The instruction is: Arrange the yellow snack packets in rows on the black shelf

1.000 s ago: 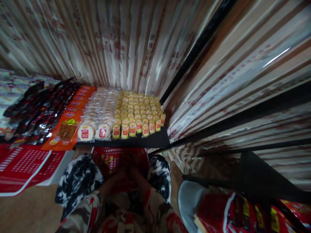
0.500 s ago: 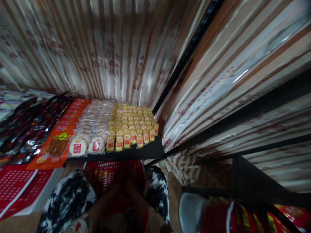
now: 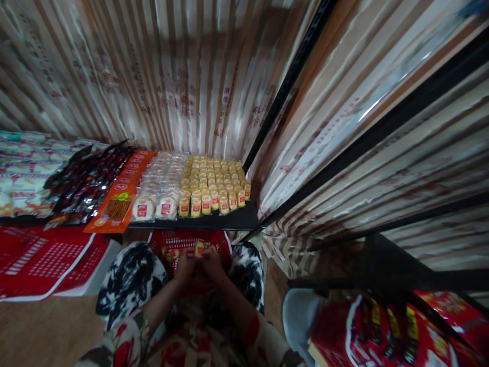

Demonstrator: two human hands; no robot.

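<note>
My left hand [image 3: 186, 263] and my right hand [image 3: 211, 261] meet over a red plastic basket [image 3: 173, 242] between my knees. Together they pinch a small yellow snack packet [image 3: 199, 248] at the fingertips. Just above the basket runs a black shelf [image 3: 229, 221] with rows of the same yellow packets [image 3: 214, 183] standing upright. Round white cakes in clear wrappers [image 3: 158, 196] lie to their left. More packets show dimly inside the basket.
Orange snack packs [image 3: 122, 191] and dark glossy packs [image 3: 86, 181] fill the shelf further left. A red and white carton [image 3: 46, 260] lies on the floor at left. Red bags [image 3: 374, 331] and a grey stool [image 3: 296, 316] are at lower right. Striped curtains hang behind.
My hands have risen out of the basket and now hold a yellow packet up together. The camera has swung slightly, showing more of the shelf at left.
</note>
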